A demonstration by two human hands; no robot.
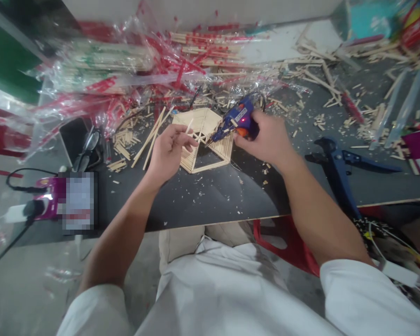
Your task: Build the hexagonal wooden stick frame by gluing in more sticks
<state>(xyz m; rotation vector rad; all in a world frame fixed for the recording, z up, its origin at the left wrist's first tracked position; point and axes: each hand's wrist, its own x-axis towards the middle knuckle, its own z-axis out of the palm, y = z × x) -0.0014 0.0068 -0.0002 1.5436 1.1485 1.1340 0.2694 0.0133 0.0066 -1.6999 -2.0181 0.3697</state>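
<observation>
A flat polygonal frame of thin wooden sticks (212,166) lies on the dark table, with several sections filled by rows of sticks and the front one open. My left hand (171,148) is over its left side, fingers closed in a pinch on a small light stick (190,124). From the right, my right hand (266,137) grips a blue glue gun (240,117) with a red light on it. The gun's nozzle points down-left at the middle of the frame, close to where the sticks meet. Whether the nozzle touches them is too small to tell.
Long loose sticks (150,138) lie left of the frame. Blue cutters (339,170) rest at the right. Glasses (87,147), a phone (80,201) and a purple power strip (47,198) are at the left. Plastic-wrapped stick bundles (105,58) and scraps cover the back.
</observation>
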